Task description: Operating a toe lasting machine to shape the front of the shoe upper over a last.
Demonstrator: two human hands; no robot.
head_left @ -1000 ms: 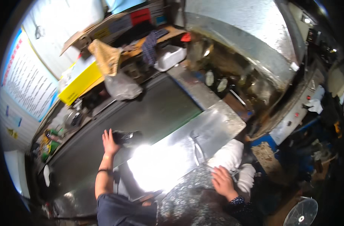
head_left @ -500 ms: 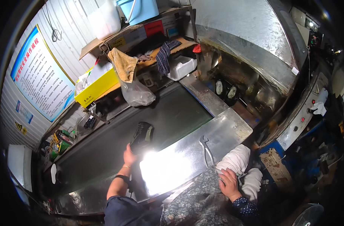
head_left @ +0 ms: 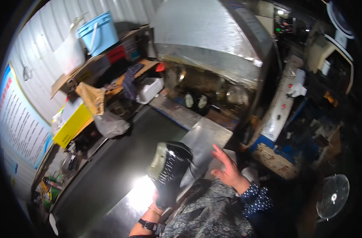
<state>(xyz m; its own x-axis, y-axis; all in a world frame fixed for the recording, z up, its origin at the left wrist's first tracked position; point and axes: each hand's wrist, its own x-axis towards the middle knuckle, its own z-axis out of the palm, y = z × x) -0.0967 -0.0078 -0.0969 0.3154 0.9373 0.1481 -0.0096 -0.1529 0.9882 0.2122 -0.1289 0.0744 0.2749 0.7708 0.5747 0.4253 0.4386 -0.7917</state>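
Observation:
A black lace-up shoe with an olive-green sole side is held up in front of me, above the edge between the dark belt and the shiny metal ledge. My left hand grips it from below at its near end; most of those fingers are hidden behind it. To the right of the shoe, my right hand is raised with its fingers apart and nothing in it. The patterned apron covers my lap beneath both hands.
A metal hood stands beyond the belt, with a pair of dark shoes under its opening. Shelves at the left hold a yellow box, a cloth and a blue bucket. A fan is at the right.
My left hand has lifted the shoe off the belt and brought it close to me. My right hand has risen from my lap, fingers spreading. The view has swung right.

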